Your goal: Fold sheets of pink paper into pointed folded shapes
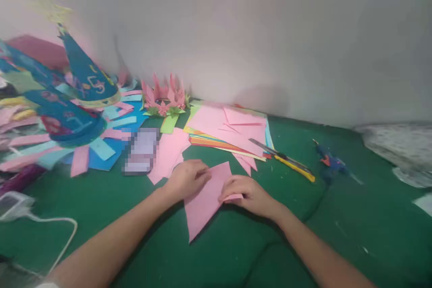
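A sheet of pink paper (204, 204) lies at a slant on the green table in front of me, with a pointed corner toward me. My left hand (189, 181) is closed at its upper left edge, fingers curled and pressed together on the paper. At the right side, my right hand (248, 194) pinches the sheet, and a small flap of it sticks up between thumb and fingers. The fingertips of both hands are partly hidden. Just behind the hands lie pink paper pieces (168, 153) and a stack of coloured sheets (209, 121) with pink ones on top.
A yellow utility knife (293, 167) lies by the stack, its blade out over the paper. Farther right is a blue glue gun (332, 162) with a cord. At left are a blurred phone (141, 150), blue cone hats (87, 74), a pink paper lotus (165, 96) and a white cable (67, 220).
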The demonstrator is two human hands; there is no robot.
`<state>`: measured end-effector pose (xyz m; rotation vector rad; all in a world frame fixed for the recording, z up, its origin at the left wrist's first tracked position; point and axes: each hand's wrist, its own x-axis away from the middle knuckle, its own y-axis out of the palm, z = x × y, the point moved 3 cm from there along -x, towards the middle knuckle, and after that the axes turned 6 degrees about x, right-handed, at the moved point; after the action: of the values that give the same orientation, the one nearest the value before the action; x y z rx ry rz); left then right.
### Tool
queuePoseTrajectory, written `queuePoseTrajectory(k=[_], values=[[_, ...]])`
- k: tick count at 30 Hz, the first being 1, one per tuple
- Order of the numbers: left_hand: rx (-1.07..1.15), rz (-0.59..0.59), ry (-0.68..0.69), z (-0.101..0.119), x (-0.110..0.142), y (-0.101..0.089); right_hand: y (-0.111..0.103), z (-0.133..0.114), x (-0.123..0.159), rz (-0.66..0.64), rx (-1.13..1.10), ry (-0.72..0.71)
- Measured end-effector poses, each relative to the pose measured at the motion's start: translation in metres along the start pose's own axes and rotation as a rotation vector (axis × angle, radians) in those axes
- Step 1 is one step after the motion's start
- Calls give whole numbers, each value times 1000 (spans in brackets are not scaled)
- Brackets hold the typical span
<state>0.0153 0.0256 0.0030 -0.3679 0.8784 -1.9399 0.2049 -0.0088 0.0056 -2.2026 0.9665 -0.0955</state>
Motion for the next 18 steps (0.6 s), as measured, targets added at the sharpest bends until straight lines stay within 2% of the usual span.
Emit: queuePoseTrajectory(k=[7, 13, 18], values=[[105, -89, -98, 12, -1, 6, -9, 3, 3, 183, 24, 82], [137, -113, -123, 16, 0, 5, -9, 2, 4, 159, 50, 112], [61, -119, -108, 16, 0, 7, -8, 6, 5, 186, 74, 182]])
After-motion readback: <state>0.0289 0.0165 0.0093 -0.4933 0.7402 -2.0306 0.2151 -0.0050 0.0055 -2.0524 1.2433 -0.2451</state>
